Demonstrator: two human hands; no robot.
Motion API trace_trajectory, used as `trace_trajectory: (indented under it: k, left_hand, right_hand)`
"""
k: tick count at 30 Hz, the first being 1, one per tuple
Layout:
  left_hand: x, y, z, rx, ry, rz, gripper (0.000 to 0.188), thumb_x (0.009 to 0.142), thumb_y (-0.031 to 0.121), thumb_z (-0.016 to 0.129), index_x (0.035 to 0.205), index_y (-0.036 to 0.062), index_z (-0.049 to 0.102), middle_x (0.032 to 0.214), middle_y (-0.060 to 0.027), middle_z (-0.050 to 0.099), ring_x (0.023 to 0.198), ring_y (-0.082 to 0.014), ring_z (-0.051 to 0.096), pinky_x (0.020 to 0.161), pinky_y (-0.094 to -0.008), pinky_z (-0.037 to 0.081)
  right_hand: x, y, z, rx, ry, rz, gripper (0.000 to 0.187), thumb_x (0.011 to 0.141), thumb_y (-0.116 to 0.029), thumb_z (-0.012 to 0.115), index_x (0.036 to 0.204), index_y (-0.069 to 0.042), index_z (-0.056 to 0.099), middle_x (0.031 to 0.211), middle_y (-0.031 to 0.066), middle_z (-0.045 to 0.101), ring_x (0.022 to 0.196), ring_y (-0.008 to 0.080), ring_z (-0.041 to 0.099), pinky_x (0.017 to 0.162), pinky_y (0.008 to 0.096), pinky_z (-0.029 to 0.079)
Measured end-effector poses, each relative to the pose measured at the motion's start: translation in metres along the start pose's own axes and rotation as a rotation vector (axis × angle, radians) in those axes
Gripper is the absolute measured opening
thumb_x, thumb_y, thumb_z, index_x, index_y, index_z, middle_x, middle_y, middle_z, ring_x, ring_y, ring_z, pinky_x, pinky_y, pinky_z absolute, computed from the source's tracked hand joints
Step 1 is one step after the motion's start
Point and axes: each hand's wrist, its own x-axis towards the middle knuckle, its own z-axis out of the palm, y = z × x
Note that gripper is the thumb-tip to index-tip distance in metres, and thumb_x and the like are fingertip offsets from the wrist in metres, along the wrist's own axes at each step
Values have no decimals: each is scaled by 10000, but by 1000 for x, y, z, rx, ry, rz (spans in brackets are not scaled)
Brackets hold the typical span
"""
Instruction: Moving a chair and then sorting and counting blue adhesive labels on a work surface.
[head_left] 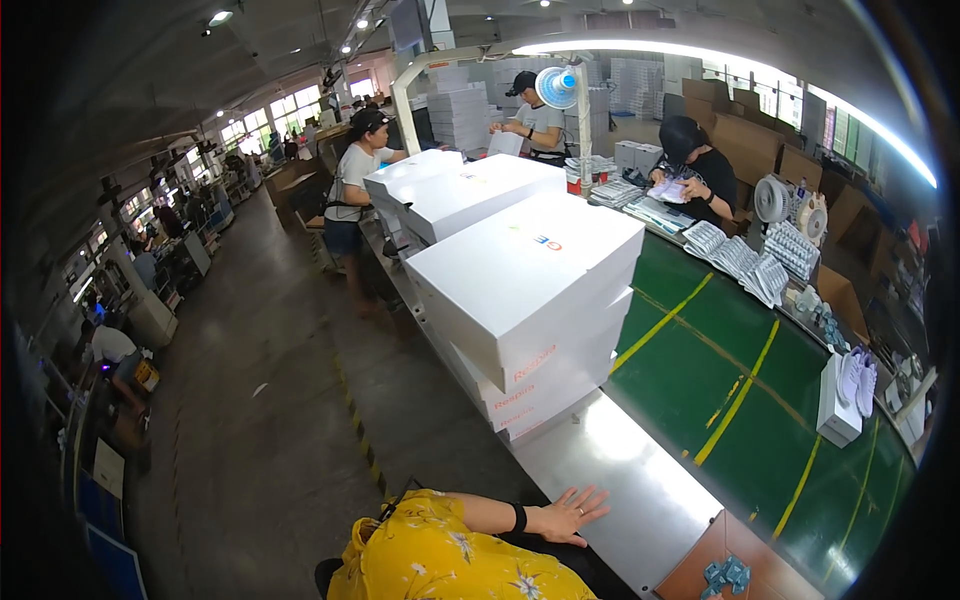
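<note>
Nearest, beside small blue-grey pieces (727, 575) on a flat brown board (695, 560), what seemed the right hand (714, 596) barely showed, its grip impossible to tell. Just beyond, the bare left hand (568, 516) lay fingers spread, empty, on the shiny silver metal tabletop (655, 500), apparently a steadying step; the next move called for lifting that palm. Farther off stood stacked white cardboard boxes (520, 270).

Orange-red lettering (534, 363) on sides of stacked white boxes (570, 318); multicoloured letters (547, 243) on top lid (495, 265).
</note>
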Motion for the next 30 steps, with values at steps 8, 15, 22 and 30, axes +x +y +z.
trace_trajectory:
  k: [8, 15, 22, 30]
  left_hand:
    - [4, -7, 7, -30, -3, 9, 971, 967, 561, 545, 1618, 95, -5, 1674, -184, -155, 1522, -476, -128, 1175, -679, 100]
    - [5, -1, -4, -30, -73, 15, 979, 967, 565, 537, 1618, 103, -30, 1668, -172, -196, 1514, -460, -189, 1179, -674, 70]
    - [2, -2, -3, -12, -100, -6, 973, 978, 568, 518, 1617, 108, -53, 1666, -174, -203, 1513, -454, -197, 1179, -673, 73]
    - [1, 7, -5, 41, -59, -28, 956, 988, 576, 500, 1620, 105, -41, 1667, -194, -176, 1520, -474, -142, 1179, -671, 101]
  right_hand:
    - [1, 15, 0, -76, -11, -186, 224, 923, -146, 592, 822, 42, 661, 700, 189, 641, 621, 332, 592, 592, 413, 487]
    - [0, 15, 1, -106, 30, -176, 250, 922, -175, 589, 785, 25, 651, 690, 195, 633, 610, 355, 581, 582, 438, 475]
    - [-2, -33, -10, -140, -3, -110, 235, 943, -185, 615, 827, 6, 689, 718, 193, 662, 618, 336, 606, 590, 418, 500]
    - [-2, -51, -15, -137, -40, -51, 191, 958, -156, 643, 924, 16, 718, 793, 216, 694, 689, 348, 662, 632, 405, 536]
